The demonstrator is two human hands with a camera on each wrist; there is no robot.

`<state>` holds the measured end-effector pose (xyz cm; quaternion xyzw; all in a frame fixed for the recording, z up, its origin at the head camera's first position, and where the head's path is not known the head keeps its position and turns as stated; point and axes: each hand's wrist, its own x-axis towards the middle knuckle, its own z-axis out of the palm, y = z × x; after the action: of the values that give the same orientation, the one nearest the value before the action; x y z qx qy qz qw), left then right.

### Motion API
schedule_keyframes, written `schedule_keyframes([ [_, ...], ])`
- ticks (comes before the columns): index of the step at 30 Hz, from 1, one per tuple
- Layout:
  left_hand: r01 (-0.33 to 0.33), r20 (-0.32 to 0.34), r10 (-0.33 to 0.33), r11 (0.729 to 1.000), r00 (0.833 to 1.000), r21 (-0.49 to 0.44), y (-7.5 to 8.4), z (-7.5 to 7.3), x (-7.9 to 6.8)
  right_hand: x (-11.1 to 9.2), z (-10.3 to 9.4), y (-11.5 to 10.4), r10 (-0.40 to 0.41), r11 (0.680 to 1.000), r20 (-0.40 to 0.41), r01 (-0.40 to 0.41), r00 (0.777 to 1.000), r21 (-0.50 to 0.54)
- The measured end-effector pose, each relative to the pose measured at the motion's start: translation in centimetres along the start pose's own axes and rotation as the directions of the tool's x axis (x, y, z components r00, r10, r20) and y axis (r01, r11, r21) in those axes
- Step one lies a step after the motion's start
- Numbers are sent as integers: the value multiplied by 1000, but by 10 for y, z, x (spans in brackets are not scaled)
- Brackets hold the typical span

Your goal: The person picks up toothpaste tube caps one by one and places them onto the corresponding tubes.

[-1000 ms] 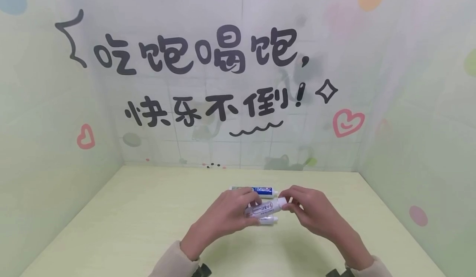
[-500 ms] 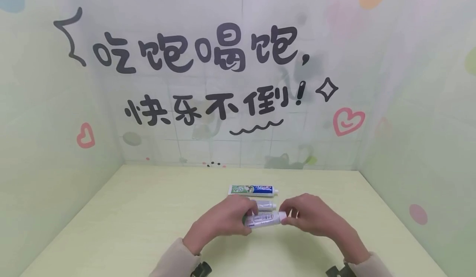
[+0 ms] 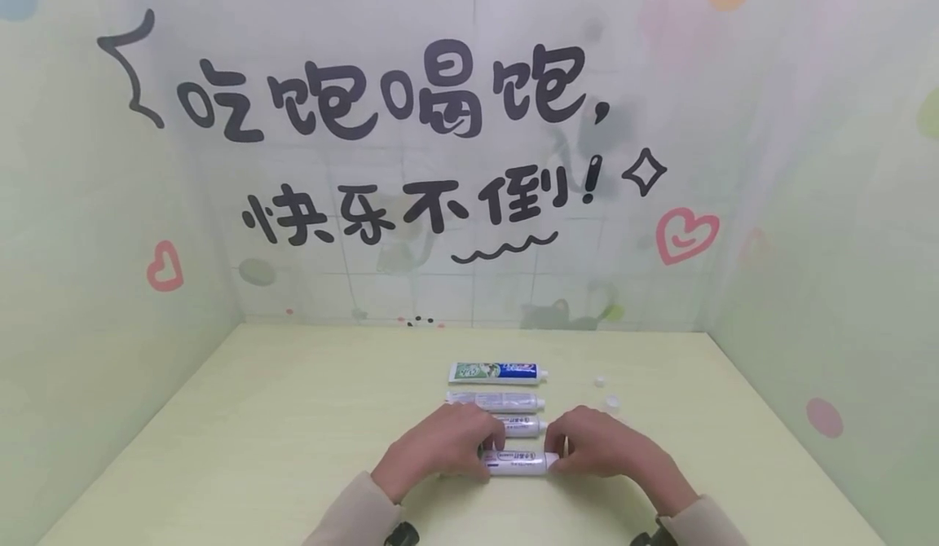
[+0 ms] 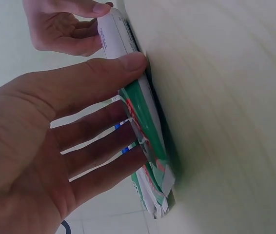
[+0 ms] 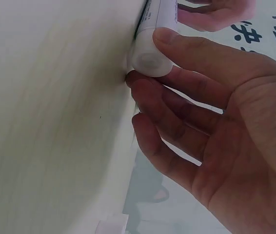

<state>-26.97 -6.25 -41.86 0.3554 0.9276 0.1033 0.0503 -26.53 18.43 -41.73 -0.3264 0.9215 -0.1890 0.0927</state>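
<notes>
A white toothpaste tube (image 3: 517,463) lies flat on the table, nearest of a row of tubes, its cap end to the right. In the left wrist view its tail end (image 4: 145,117) shows green with red print. My left hand (image 3: 443,446) holds the tube's left part between thumb and fingers. Its white cap (image 5: 150,54) sits between the thumb and fingertips of my right hand (image 3: 612,446). Just behind are a white tube (image 3: 522,427), partly hidden by my left hand, another pale tube (image 3: 499,402), and a green-and-blue toothpaste tube (image 3: 497,373).
Two small white pieces like caps, one farther back (image 3: 599,381) and one nearer (image 3: 612,403), lie right of the row. Printed curtain-like walls enclose the pale table (image 3: 308,399) at the back (image 3: 411,301) and both sides.
Both hands have brought the tube from above the row toward me and down onto the table. The tubes behind and the small white pieces at right have come into view.
</notes>
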Motion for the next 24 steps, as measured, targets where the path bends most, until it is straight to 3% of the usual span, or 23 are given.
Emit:
schedule_keyframes([
  [17, 18, 6, -18, 1000, 1000, 18, 5, 1, 0, -1, 0, -3, 14, 1000, 4, -14, 1000, 8],
  [24, 26, -11, -26, 1000, 1000, 11, 5, -3, -1, -4, -9, -2, 1, 1000, -9, -1, 1000, -17],
])
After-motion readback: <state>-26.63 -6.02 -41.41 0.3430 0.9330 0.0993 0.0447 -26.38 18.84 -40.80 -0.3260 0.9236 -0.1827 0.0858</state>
